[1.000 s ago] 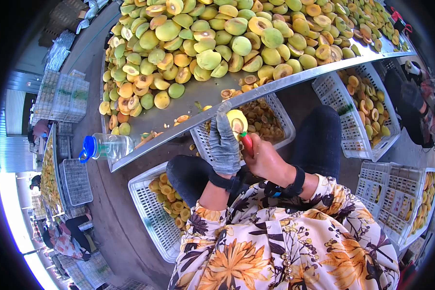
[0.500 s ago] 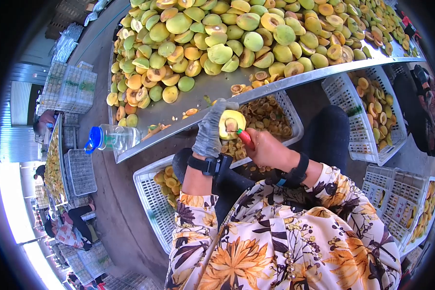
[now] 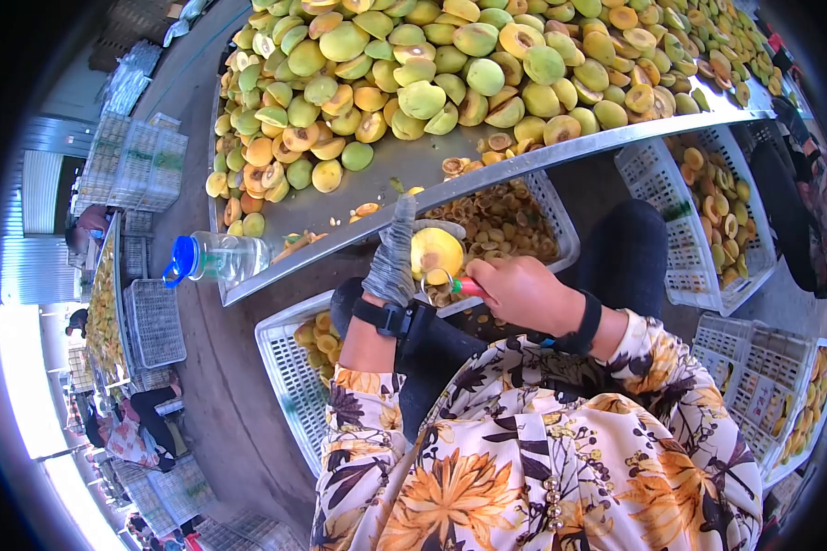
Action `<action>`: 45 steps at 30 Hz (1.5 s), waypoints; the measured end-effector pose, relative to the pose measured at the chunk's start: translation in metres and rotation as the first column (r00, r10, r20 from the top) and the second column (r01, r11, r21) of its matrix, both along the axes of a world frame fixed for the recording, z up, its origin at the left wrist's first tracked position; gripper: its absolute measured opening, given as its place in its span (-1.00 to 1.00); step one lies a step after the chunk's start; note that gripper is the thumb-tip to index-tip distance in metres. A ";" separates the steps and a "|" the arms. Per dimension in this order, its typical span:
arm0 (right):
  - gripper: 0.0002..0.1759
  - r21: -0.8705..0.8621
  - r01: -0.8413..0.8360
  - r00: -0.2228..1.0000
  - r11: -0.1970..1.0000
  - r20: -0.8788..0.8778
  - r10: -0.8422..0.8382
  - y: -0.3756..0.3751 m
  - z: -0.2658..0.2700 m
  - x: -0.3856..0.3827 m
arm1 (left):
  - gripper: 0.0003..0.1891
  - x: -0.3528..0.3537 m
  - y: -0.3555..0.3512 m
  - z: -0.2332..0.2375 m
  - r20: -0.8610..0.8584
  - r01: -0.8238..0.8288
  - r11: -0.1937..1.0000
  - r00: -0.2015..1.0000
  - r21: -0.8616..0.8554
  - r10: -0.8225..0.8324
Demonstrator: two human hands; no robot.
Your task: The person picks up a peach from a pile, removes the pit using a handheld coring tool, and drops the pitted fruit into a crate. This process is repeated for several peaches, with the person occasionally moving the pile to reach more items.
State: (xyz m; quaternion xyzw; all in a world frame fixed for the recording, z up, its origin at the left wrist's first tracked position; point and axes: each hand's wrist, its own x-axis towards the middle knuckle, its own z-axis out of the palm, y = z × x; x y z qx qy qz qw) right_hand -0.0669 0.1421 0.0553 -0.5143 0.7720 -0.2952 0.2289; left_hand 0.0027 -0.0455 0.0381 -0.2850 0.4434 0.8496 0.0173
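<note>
My left hand (image 3: 395, 262), in a grey glove, holds a halved yellow fruit (image 3: 436, 253) with its hollowed cut face up. Bare and closed, my right hand (image 3: 524, 296) grips a tool with a red and green handle (image 3: 470, 286). The tool's metal loop end is at the lower edge of the fruit, with a piece of fruit flesh (image 3: 438, 276) at it. Both hands are just in front of the metal table's rim (image 3: 340, 248). Below them is a crate (image 3: 568, 241) of fruit scraps.
Halved fruits (image 3: 423, 99) are heaped on the table. A clear bottle with a blue cap (image 3: 234, 257) lies at its left corner. White crates (image 3: 289, 386) (image 3: 698, 275) stand left and right of my legs. Co-workers (image 3: 133, 436) sit at the far left; another person (image 3: 804, 156) is at the right.
The tool has moved from the middle of the fruit to its lower edge, bringing a piece of flesh. The fruit is slightly lower, and my left hand's fingers have shifted.
</note>
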 end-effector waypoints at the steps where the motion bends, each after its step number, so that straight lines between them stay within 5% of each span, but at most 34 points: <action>1: -0.72 -0.210 0.031 0.999 0.977 -0.029 -0.038 0.001 0.001 -0.001 | -0.32 0.000 -0.004 0.003 0.058 0.003 0.991 0.998 0.133 -0.011; 2: -0.66 -0.408 0.057 0.996 0.911 -0.046 -0.083 0.001 0.004 -0.001 | -0.28 0.001 -0.006 0.002 0.033 0.048 0.987 0.998 0.154 -0.054; 3: -0.66 -0.406 0.056 0.996 0.912 -0.045 -0.081 0.000 0.008 -0.005 | -0.28 0.000 -0.008 -0.002 0.035 0.046 0.987 0.998 0.156 -0.052; 5: -0.52 -0.194 0.301 0.932 0.934 0.266 -0.245 -0.004 0.017 -0.018 | -0.16 -0.003 -0.008 -0.007 -0.008 0.255 0.965 0.967 0.065 -0.255; 6: -0.42 -0.188 0.291 0.907 0.938 0.364 -0.209 -0.006 0.010 -0.022 | -0.16 -0.005 -0.002 -0.006 0.007 0.270 0.963 0.963 -0.010 -0.270; 9: -0.38 -0.307 0.112 0.942 0.945 0.336 -0.002 -0.012 -0.003 -0.019 | -0.17 -0.011 -0.009 -0.049 -0.031 0.173 0.980 0.984 -0.095 -0.177; 11: -0.38 -0.375 0.151 0.957 0.914 0.286 -0.041 -0.015 -0.002 -0.018 | -0.21 -0.017 0.007 -0.001 0.009 0.108 0.994 0.994 -0.001 -0.108; 13: -0.45 -0.042 0.498 0.569 0.866 0.769 -0.290 -0.019 0.014 -0.018 | -0.24 -0.009 0.020 0.024 -0.228 -0.035 0.994 0.972 0.099 0.057; 14: -0.54 -0.150 0.575 0.416 0.804 0.900 -0.130 -0.021 -0.002 -0.018 | -0.24 0.003 0.018 0.021 -0.217 -0.026 0.998 0.976 -0.053 0.014; 15: -0.54 -0.151 0.577 0.416 0.803 0.900 -0.129 -0.024 0.001 -0.016 | -0.29 0.001 0.030 0.017 -0.224 -0.161 0.982 0.965 -0.100 0.135; 17: -0.60 0.025 0.712 0.182 0.702 0.959 -0.218 -0.034 0.010 -0.002 | -0.37 -0.011 0.058 -0.005 -0.398 -0.437 0.885 0.850 -0.163 0.346; 18: -0.61 0.008 0.739 0.143 0.673 0.975 -0.168 -0.039 0.011 0.008 | -0.37 -0.008 0.055 -0.011 -0.398 -0.441 0.883 0.848 -0.163 0.350; 20: -0.69 0.033 0.596 0.340 0.802 0.895 -0.289 -0.039 0.006 0.014 | -0.44 -0.003 0.049 -0.014 -0.266 -0.454 0.865 0.879 -0.214 0.396; 22: -0.73 0.000 0.488 0.650 0.873 0.667 -0.363 -0.031 0.006 0.019 | -0.50 -0.004 0.046 -0.007 -0.254 -0.521 0.843 0.804 0.134 0.537; 23: -0.73 -0.003 0.485 0.652 0.874 0.667 -0.360 -0.028 0.000 0.018 | -0.55 0.000 0.040 -0.001 -0.253 -0.471 0.836 0.804 0.280 0.538; 25: -0.70 -0.164 0.420 0.864 0.893 0.372 -0.338 -0.021 -0.015 0.018 | -0.58 0.002 0.035 0.000 -0.232 -0.474 0.836 0.811 0.275 0.536; 27: -0.70 -0.114 0.404 0.854 0.908 0.402 -0.330 -0.019 -0.006 0.018 | -0.61 0.000 0.034 -0.007 -0.207 -0.468 0.840 0.824 0.273 0.527; 29: -0.71 -0.065 0.382 0.846 0.922 0.426 -0.321 -0.016 -0.003 0.017 | -0.49 -0.004 0.036 -0.020 -0.338 -0.465 0.869 0.856 -0.170 0.391; 33: -0.75 -0.124 0.357 0.882 0.926 0.372 -0.290 -0.013 -0.009 0.018 | -0.50 -0.011 0.044 -0.027 -0.333 -0.541 0.840 0.798 -0.032 0.502; 42: -0.76 -0.047 0.328 0.882 0.944 0.372 -0.288 0.000 -0.003 0.017 | -0.56 -0.017 0.055 -0.020 -0.402 -0.586 0.794 0.774 -0.161 0.489; 44: -0.77 -0.037 0.307 0.892 0.951 0.360 -0.274 0.003 -0.005 0.018 | -0.58 -0.013 0.038 -0.019 -0.346 -0.337 0.923 0.902 -0.189 0.258; 45: -0.76 -0.045 0.269 0.905 0.962 0.352 -0.237 0.004 -0.007 0.016 | -0.58 -0.012 0.032 -0.017 -0.346 -0.337 0.923 0.902 -0.188 0.259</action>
